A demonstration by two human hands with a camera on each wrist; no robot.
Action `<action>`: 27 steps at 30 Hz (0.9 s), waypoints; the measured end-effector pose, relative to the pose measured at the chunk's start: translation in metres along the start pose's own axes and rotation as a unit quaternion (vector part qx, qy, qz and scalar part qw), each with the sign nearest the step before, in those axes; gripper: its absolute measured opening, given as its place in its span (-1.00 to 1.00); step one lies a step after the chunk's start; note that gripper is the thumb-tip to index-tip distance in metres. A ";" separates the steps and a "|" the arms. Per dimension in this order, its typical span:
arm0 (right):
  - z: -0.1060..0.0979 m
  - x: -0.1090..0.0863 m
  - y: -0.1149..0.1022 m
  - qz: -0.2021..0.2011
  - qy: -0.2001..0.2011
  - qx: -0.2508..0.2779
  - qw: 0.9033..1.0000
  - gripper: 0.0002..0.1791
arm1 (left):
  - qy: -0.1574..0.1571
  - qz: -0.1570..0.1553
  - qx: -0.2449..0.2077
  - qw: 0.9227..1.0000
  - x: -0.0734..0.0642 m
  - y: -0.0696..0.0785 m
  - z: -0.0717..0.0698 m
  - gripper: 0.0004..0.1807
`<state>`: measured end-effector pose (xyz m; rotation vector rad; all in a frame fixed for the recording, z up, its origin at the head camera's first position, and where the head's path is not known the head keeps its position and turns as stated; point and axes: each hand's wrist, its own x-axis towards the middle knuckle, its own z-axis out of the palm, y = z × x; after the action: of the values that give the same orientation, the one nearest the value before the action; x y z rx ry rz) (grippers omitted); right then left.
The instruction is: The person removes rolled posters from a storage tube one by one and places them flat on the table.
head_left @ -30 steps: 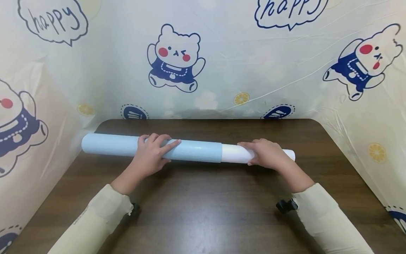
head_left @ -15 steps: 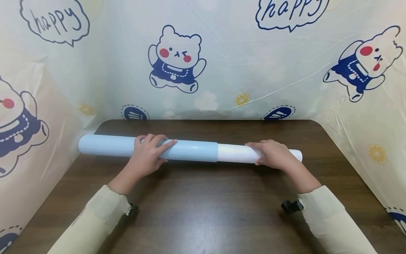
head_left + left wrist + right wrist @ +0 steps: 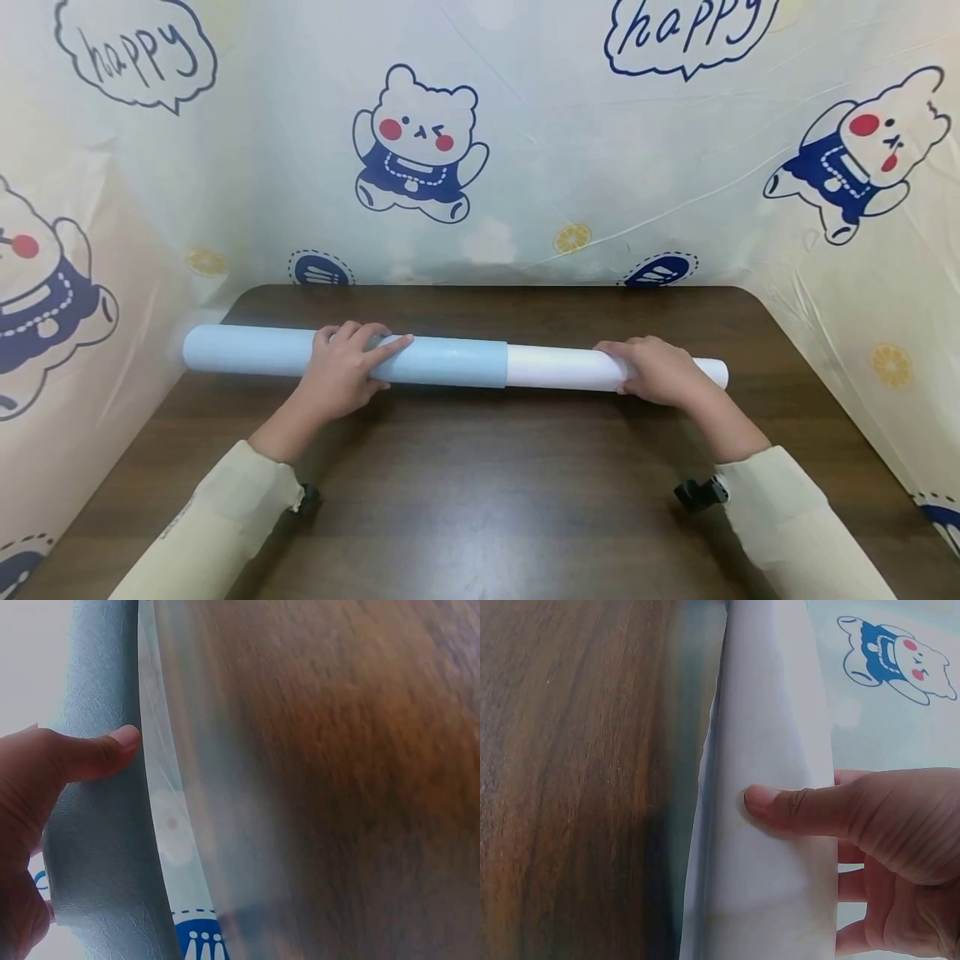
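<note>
A long light blue tube [image 3: 457, 362] lies crosswise over the far part of the table, and a white roll [image 3: 558, 367] sticks out of its right end. My left hand [image 3: 341, 371] grips the blue tube near its middle, the thumb [image 3: 112, 754] along its near side. Towards the right, my right hand [image 3: 660, 372] holds the white roll close to its outer end. In the right wrist view the roll's loose long edge shows, with the thumb [image 3: 769, 806] pressed on its surface. The part of the roll inside the tube is hidden.
The brown wooden table [image 3: 480, 483] has rounded far corners. A pale curtain [image 3: 540, 150] with cartoon bears hangs around its back and sides. On the cuffs sit small dark devices, one by the left wrist [image 3: 307, 498] and one by the right [image 3: 701, 494].
My hands have moved apart, the left one leftward and the right one rightward. More of the white roll now shows beyond the blue tube's end.
</note>
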<state>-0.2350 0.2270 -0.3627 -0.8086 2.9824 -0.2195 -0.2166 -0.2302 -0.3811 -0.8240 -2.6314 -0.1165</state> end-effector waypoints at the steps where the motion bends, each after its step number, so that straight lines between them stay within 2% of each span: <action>1: 0.001 -0.001 0.001 -0.001 -0.001 0.000 1.000 -0.32 | -0.002 0.000 0.000 1.000 0.000 0.000 0.000 -0.02; 18: -0.002 -0.014 0.022 0.003 0.010 0.010 1.000 -0.33 | 0.019 -0.012 0.002 1.000 -0.010 -0.013 -0.002 -0.02; 27: -0.002 -0.020 0.033 0.003 0.023 0.017 1.000 -0.34 | 0.034 -0.007 -0.002 0.999 -0.013 -0.019 -0.005 -0.01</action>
<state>-0.2344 0.2651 -0.3657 -0.8031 3.0149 -0.2914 -0.2160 -0.2536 -0.3811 -0.7892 -2.5741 -0.1519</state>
